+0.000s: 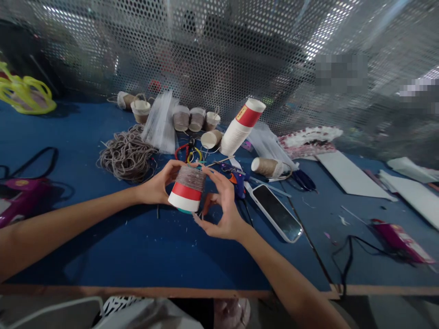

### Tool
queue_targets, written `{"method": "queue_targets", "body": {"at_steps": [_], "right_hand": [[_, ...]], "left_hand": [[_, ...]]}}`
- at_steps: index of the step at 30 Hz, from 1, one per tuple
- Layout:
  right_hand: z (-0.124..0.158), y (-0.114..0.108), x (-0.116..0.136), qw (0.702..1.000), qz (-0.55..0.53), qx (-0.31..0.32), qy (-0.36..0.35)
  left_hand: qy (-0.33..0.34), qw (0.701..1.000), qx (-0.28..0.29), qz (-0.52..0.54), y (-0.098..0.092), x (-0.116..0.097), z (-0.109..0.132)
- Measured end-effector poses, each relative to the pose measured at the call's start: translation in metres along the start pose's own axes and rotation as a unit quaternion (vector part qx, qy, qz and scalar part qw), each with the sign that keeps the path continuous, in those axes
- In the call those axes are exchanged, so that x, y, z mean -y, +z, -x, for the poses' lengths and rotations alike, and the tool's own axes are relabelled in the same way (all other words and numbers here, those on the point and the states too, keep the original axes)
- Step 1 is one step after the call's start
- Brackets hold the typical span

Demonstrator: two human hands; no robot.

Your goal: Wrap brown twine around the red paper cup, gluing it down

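Note:
A red and white paper cup (pixel 185 192) is tilted upside down between my hands, its narrow end wound with grey-brown cord (pixel 192 177). My left hand (pixel 161 183) grips the cup from the left, its fingers partly hidden behind it. On the other side, my right hand (pixel 222 205) curves around the cup, forefinger at the wound end and thumb near the rim. A hot glue gun (pixel 239 180), blue and orange, lies just beyond my right hand. Behind the cup are scissors (pixel 188 152) with red and yellow handles.
A heap of grey cord (pixel 126 155) lies left of centre. A leaning stack of paper cups (pixel 238 130) and several cord-wrapped cups (pixel 181 118) stand along the perforated metal screen (pixel 212 59). A phone (pixel 277 213) lies right of my hands, near a seam in the blue table (pixel 164 256).

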State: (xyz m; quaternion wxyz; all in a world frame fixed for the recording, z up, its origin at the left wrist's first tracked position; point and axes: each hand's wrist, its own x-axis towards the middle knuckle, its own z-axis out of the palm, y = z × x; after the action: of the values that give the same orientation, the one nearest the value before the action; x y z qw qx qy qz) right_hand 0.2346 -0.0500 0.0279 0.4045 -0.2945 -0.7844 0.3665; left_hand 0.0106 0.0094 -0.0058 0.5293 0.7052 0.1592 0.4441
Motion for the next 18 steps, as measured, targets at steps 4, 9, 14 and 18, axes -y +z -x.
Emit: {"method": "queue_targets", "body": {"at_steps": [4,9,14,18], "right_hand": [[-0.001,-0.002,-0.005,1.000,0.013,0.006,-0.004],[0.000,0.002,-0.012,0.998,0.020,-0.043,-0.036],[0.003,0.005,-0.013,0.997,0.052,-0.047,-0.030],[0.002,0.002,-0.014,0.997,0.073,-0.014,-0.013]], "left_hand": [[0.013,1.000,0.001,-0.028,0.001,0.003,0.002],[0.045,0.993,0.008,-0.108,0.000,0.003,0.004],[0.113,0.969,-0.010,-0.218,-0.001,-0.003,0.004],[0.127,0.942,-0.014,-0.310,-0.001,-0.006,0.005]]}}
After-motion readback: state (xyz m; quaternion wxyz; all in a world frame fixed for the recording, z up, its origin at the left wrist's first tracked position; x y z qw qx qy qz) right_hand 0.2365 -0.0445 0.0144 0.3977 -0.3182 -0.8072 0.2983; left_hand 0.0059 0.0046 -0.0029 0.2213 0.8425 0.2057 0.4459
